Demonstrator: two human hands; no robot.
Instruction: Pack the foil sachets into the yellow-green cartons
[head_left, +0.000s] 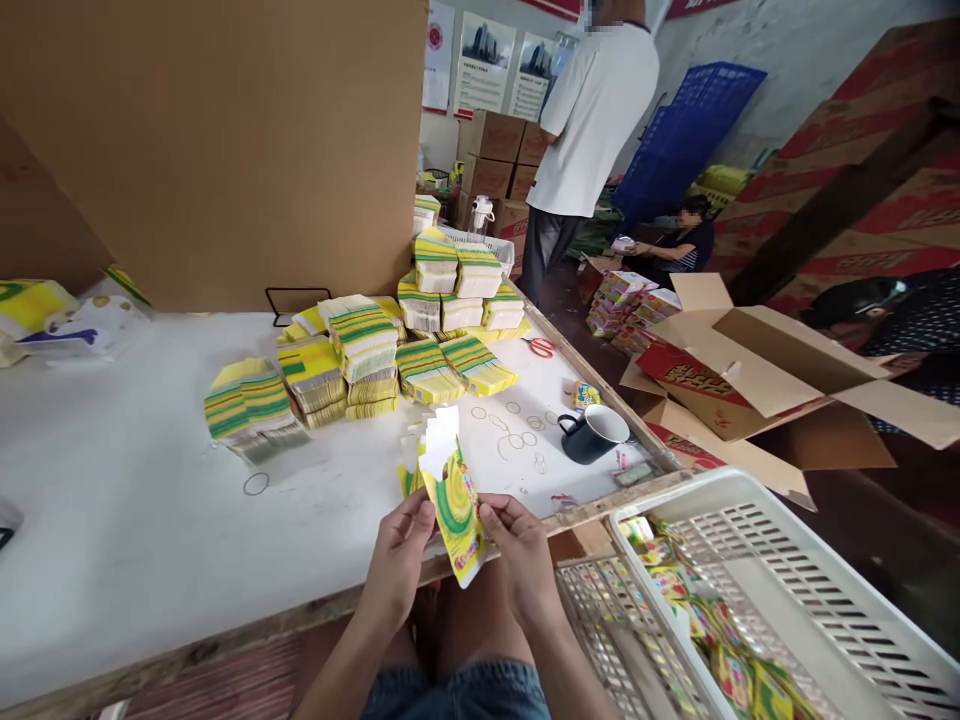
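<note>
A yellow and green carton point(456, 510) with a white flap at its top is held at the table's front edge. My left hand point(400, 550) pinches its left side between thumb and fingers. On the opposite side, my right hand point(520, 545) grips the edge the same way. Just behind it on the table lie a few more flat cartons point(409, 470), partly hidden by the held one. Farther back stand bundled stacks of flat cartons point(251, 405), yellow, green and white, some piled on others point(364, 340).
Rubber bands point(517, 438), a dark mug point(595, 435) and red-handled scissors point(540, 347) lie on the white table point(150, 480). To my right stands a white basket point(757, 490) with many small packs. Open cardboard boxes point(750, 370) are beyond. A standing person point(596, 110) and others are nearby.
</note>
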